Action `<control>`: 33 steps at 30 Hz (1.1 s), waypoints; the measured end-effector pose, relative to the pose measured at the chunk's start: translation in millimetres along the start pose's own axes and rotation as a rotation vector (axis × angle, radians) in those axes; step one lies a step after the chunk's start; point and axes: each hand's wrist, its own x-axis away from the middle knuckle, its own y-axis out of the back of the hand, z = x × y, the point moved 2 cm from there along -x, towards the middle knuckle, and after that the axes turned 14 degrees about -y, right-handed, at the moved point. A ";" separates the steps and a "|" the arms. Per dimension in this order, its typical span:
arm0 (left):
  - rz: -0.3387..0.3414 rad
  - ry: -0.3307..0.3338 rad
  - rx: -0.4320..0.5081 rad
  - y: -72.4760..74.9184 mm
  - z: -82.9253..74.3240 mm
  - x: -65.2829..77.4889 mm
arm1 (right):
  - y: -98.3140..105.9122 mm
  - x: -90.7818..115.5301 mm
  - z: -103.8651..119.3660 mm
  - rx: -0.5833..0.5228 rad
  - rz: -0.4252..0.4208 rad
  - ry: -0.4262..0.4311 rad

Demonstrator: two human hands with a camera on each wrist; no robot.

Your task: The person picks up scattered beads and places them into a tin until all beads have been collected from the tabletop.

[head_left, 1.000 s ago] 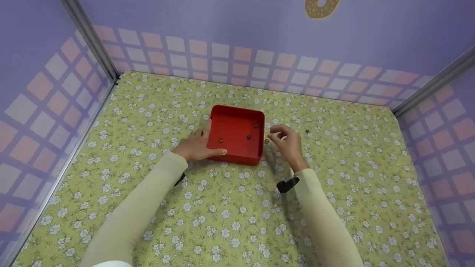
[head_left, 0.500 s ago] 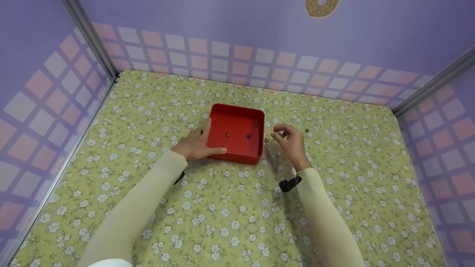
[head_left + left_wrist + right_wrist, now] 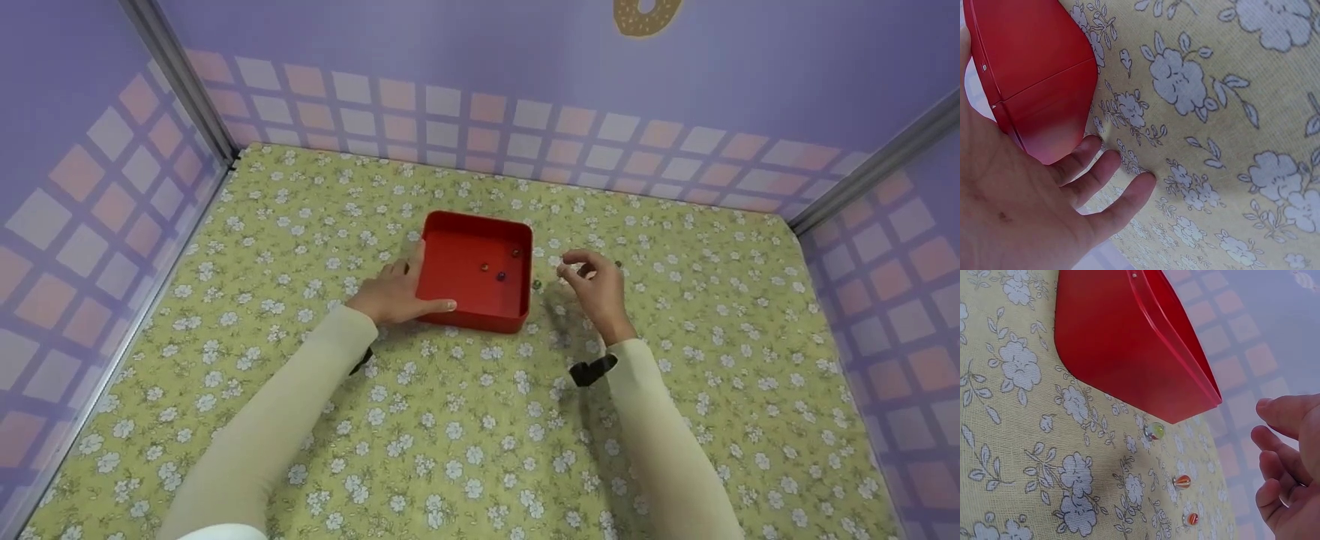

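Observation:
A shallow red box (image 3: 469, 281) holds three small marbles, among them a dark one (image 3: 501, 277) and a brownish one (image 3: 484, 268). My left hand (image 3: 390, 295) rests over its near left corner, thumb straight along the front rim. In the left wrist view, three spread fingers reach down outside the wall. To the right of the box my right hand (image 3: 596, 289) hovers with loosely bent fingers and nothing visible in them. On the cloth, the right wrist view shows a green marble (image 3: 1156, 430), an orange striped marble (image 3: 1183, 481) and a red one (image 3: 1192, 519).
A yellow cloth (image 3: 457, 435) with white flowers covers the work surface. Purple walls with pink and white squares (image 3: 397, 94) enclose the back and both sides. A metal frame post (image 3: 184, 79) stands at the back left corner.
My right hand has moved right, away from the box. Inside the box, one brownish marble has rolled from near my left thumb toward the other two. The left hand stays in place.

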 end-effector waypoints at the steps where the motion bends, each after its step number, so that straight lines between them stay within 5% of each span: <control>1: 0.000 0.000 -0.003 0.1 -0.1 0.0 | 0.8 0.0 -0.7 -0.007 0.002 -0.003; 33: 0.021 -0.005 0.001 0.6 -0.8 -5.2 | 40.6 -7.8 -32.6 -0.076 -0.129 -0.135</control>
